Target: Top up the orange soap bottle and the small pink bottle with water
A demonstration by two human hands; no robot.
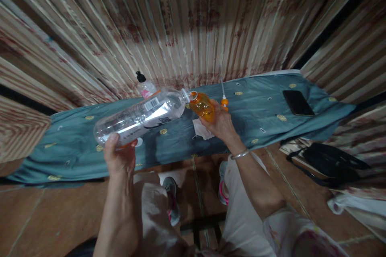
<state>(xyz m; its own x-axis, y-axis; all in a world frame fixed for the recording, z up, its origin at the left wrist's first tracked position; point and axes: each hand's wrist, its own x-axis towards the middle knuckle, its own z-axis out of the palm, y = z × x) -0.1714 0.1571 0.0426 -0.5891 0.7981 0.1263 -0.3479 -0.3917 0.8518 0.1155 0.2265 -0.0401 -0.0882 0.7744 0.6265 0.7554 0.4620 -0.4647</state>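
One large clear plastic bottle (141, 118), tilted, is clasped in the grip of the left hand (119, 156), its mouth meeting the small translucent orange bottle (202, 106) grasped by the right hand (222, 122), above the teal-draped table (259, 92).

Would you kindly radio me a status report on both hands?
Left hand holding clear bottle; right hand holding orange bottle; mouths close together; nothing visibly between them.

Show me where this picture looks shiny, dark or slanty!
In the head view, glare streaks the clear bottle; in the head view, a dark shadow lies on the teal cloth below it; in the head view, the curtain is dim, its folds fanning outward.
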